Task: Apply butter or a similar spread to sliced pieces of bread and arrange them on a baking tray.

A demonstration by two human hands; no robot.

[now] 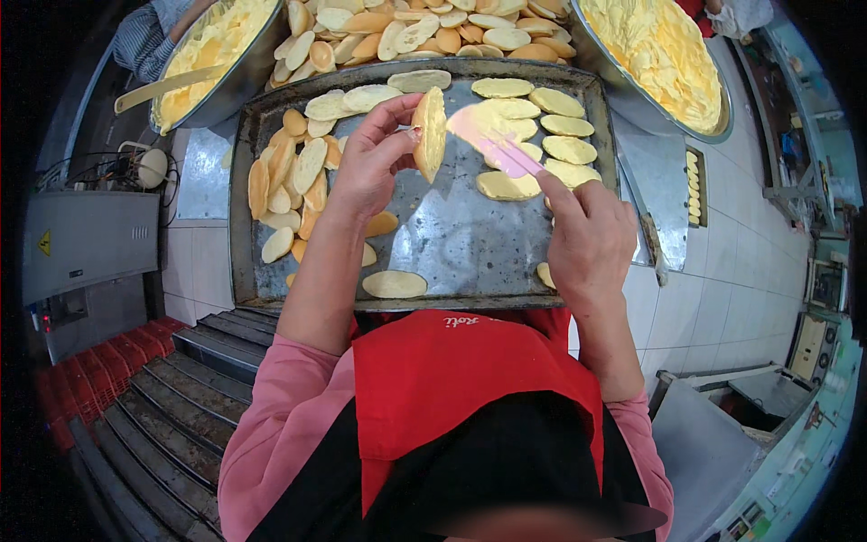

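My left hand (375, 158) pinches an oval bread slice (432, 135) on edge above the tray, its pale face turned to the right and smeared with yellow cream. My right hand (589, 237) is wrapped round the handle of a pink spatula (506, 155). The spatula's blade, with cream on it, is beside the slice; a small gap seems to part them. Below is a dark metal baking tray (424, 239). Cream-coated slices (567, 149) lie in rows at its right, partly behind the spatula. Plain slices (310, 163) are heaped at its left, and a single slice (395, 285) lies near the front edge.
A big pile of slices (415, 34) fills the back. Metal bowls of yellow cream stand at left (217, 50) and right (655, 59); a wooden paddle (167, 88) rests in the left one. A long knife (643, 217) lies beside the tray. Stacked dark trays (172, 397) are at lower left.
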